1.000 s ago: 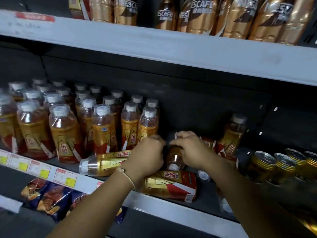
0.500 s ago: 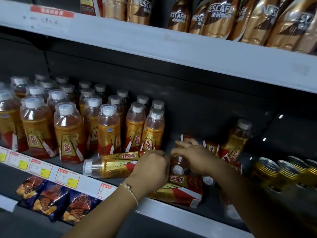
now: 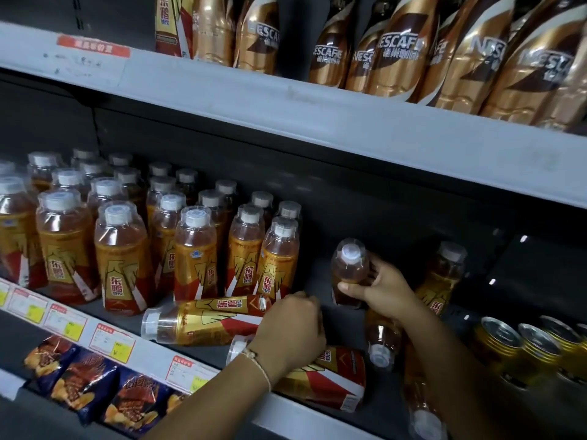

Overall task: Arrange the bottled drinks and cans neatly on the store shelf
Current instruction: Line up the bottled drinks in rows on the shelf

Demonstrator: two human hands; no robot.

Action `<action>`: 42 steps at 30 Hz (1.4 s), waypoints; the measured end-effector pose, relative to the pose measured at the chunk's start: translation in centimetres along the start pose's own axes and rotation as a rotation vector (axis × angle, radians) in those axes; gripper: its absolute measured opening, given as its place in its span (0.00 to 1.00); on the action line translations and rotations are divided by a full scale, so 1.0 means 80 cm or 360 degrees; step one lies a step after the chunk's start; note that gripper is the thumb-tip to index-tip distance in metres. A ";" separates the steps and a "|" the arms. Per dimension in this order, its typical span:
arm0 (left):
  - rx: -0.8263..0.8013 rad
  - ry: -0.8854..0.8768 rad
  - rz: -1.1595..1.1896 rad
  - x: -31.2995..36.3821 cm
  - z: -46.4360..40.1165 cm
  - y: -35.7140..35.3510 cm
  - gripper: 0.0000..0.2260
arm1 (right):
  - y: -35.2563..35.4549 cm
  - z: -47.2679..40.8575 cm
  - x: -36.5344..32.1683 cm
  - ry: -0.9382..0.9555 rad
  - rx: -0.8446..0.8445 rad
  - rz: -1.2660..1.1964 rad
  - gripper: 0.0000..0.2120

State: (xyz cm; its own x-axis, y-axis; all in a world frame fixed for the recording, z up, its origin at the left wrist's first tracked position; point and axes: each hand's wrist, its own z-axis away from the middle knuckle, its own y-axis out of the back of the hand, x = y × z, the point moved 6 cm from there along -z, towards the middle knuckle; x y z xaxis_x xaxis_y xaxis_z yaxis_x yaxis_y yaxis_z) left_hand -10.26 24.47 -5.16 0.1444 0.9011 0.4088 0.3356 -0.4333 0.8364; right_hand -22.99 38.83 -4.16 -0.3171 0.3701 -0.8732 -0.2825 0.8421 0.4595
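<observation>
My right hand [image 3: 384, 289] grips a small orange drink bottle [image 3: 349, 265] by its body and holds it upright on the middle shelf [image 3: 317, 408], right of the standing rows of like bottles [image 3: 120, 258]. My left hand [image 3: 292, 328], fingers curled, sits at the base end of a bottle lying on its side [image 3: 203, 320]; whether it holds that bottle is hidden. A second fallen bottle [image 3: 336, 382] lies under my left wrist. Two more fallen bottles [image 3: 381, 344] lie under my right forearm. One bottle [image 3: 444, 274] stands alone behind my right hand.
Gold cans [image 3: 498, 344] lie on their sides at the right of the same shelf. Brown-gold coffee bottles [image 3: 397, 49] fill the upper shelf, which overhangs closely. Price tags [image 3: 111, 341] line the shelf edge. Snack packets [image 3: 85, 382] sit on the shelf below.
The bottle between my hands has been lifted and stood upright, now in my right hand alone. My left hand has drawn back toward the lying bottle's base. The camera moved closer.
</observation>
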 end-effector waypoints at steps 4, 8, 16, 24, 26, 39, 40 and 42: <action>0.0041 -0.0042 -0.0069 0.000 0.001 -0.005 0.12 | 0.012 -0.010 0.019 -0.0164 0.0252 -0.0086 0.17; 0.0041 -0.0083 -0.0084 0.000 -0.002 -0.011 0.13 | 0.009 -0.020 0.025 -0.0207 0.0361 -0.0041 0.14; 0.0031 -0.0114 -0.0066 -0.004 -0.004 -0.018 0.14 | -0.007 -0.043 0.021 -0.0266 0.0327 0.0032 0.21; 0.0065 -0.0100 -0.0022 -0.001 -0.002 -0.011 0.11 | -0.034 -0.061 0.002 -0.0137 0.0271 -0.0018 0.13; 0.0081 -0.0094 -0.0026 0.001 0.000 -0.008 0.10 | -0.042 -0.064 -0.001 -0.0145 0.0246 -0.0026 0.14; 0.0278 -0.0096 0.0157 0.000 0.016 0.013 0.09 | -0.041 -0.025 0.009 -0.0331 -0.0011 0.0303 0.31; 0.0357 -0.0093 0.0259 -0.001 0.020 0.020 0.09 | -0.039 -0.015 0.001 -0.0283 -0.0013 0.0359 0.28; 0.0516 -0.0031 0.0594 -0.011 0.026 0.035 0.11 | -0.042 0.008 -0.021 -0.0165 -0.0094 0.0510 0.21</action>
State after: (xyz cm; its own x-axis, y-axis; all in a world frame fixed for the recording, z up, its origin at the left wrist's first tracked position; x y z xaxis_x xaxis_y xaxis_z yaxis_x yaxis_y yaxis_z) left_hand -7.53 22.54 -3.93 0.3261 0.6869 0.6494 0.5295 -0.7018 0.4765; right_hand -20.92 35.65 -4.37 -0.3052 0.6527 -0.6935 -0.2362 0.6536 0.7191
